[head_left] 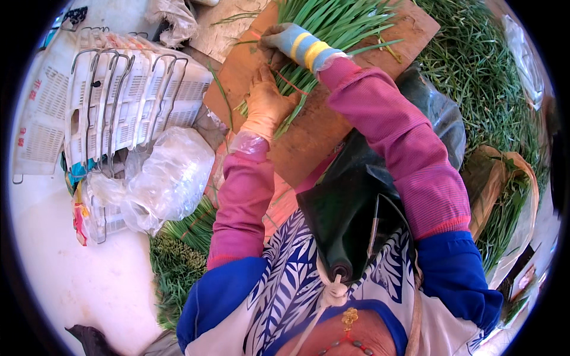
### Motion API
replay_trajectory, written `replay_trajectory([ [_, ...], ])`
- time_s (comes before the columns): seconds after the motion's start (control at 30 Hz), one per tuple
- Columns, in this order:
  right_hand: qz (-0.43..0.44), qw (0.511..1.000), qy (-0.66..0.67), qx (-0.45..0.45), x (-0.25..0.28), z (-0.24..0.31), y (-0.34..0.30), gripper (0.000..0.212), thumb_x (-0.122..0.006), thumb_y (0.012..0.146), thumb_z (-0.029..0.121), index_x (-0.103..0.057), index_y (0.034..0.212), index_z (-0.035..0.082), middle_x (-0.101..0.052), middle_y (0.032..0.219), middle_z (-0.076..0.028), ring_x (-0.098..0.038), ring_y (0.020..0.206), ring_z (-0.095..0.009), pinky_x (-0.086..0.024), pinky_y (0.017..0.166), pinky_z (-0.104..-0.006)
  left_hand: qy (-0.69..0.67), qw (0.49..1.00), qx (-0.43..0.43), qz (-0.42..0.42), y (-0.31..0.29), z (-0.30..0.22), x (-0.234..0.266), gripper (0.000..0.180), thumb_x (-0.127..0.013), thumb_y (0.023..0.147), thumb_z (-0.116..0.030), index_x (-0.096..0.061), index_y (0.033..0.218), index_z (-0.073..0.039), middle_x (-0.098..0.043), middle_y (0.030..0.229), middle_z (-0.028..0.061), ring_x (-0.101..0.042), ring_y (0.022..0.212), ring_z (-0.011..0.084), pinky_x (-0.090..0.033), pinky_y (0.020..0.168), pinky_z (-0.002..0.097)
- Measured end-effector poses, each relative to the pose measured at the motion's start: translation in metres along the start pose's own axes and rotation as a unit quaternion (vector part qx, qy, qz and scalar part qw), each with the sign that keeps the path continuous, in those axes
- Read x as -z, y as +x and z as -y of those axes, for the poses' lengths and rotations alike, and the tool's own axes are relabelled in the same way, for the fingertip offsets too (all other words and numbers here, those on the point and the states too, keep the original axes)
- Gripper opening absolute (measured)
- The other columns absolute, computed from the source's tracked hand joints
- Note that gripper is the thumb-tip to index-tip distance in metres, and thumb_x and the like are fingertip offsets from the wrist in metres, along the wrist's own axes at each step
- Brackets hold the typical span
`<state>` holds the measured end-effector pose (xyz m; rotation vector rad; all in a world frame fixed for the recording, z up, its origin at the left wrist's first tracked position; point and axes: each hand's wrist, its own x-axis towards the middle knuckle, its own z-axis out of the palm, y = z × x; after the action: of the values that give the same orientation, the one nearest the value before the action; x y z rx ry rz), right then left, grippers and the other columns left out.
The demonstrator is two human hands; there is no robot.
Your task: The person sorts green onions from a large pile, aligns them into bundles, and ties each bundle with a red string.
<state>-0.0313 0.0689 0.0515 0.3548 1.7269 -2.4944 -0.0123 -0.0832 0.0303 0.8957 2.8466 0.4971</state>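
A bunch of garlic chives (338, 24), long flat green leaves, lies across a brown board (356, 62) in front of me. My left hand (266, 102), in an orange glove, is closed over the near end of the bunch. A thin red tie (292, 83) crosses the leaves beside its fingers. My right hand (289, 43), in a grey-blue glove with yellow bands, is bent over the bunch just beyond the left one. Its fingers are pinched together, and a bit of red shows at their tips. The undersides of both hands are hidden.
Large heaps of loose greens (475, 53) lie to the right, some in a plastic bag (528, 184). Tied bunches (181, 255) sit by my left arm. White plastic crates (136, 95) with wire handles and a clear bag (172, 178) stand left. A dark apron (350, 202) covers my lap.
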Motion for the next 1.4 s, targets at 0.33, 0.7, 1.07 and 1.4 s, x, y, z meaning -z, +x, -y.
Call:
replay_trajectory([
  [0.33,0.02,1.0,0.006,0.002,0.008,-0.006,-0.005,0.02,-0.055,0.081,0.019,-0.057,0.088,0.0,-0.056,0.067,-0.005,-0.053,0.048,-0.013,-0.048,0.045,-0.0273,0.076,0.992,0.048,-0.089,-0.012,-0.026,-0.007,0.083,-0.072,0.058,-0.035,-0.033,0.122,-0.001,-0.046,0.115,0.0148,-0.044,0.107,0.0312,-0.037,0.085,0.0469],
  [0.7,0.008,0.999,-0.045,0.005,0.007,0.004,-0.044,0.014,-0.055,0.081,0.017,-0.055,0.079,0.003,-0.054,0.06,-0.002,-0.046,0.043,-0.008,-0.039,0.041,-0.0208,0.072,0.997,-0.005,-0.033,-0.014,-0.025,0.011,0.1,-0.075,0.054,-0.045,-0.023,0.128,-0.001,-0.038,0.125,0.0144,-0.036,0.117,0.0305,-0.031,0.089,0.0548],
  [1.07,0.021,0.989,-0.087,0.119,0.028,-0.049,-0.148,0.004,-0.053,0.08,0.004,-0.055,0.08,0.001,-0.054,0.065,-0.001,-0.048,0.059,-0.007,-0.04,0.053,-0.0202,0.174,0.977,0.067,0.1,-0.023,-0.081,0.014,0.118,-0.079,0.047,-0.044,-0.013,0.132,0.002,-0.041,0.125,0.0157,-0.034,0.12,0.0289,-0.025,0.094,0.0599],
  [1.4,-0.002,0.997,-0.066,-0.042,0.041,-0.05,-0.193,0.003,-0.053,0.08,0.001,-0.055,0.082,0.001,-0.054,0.069,0.0,-0.046,0.062,-0.006,-0.039,0.056,-0.0196,0.114,0.978,0.079,0.158,-0.031,-0.09,0.0,0.119,-0.079,0.048,-0.045,-0.011,0.134,0.0,-0.039,0.126,0.0205,-0.033,0.121,0.0332,-0.028,0.095,0.056],
])
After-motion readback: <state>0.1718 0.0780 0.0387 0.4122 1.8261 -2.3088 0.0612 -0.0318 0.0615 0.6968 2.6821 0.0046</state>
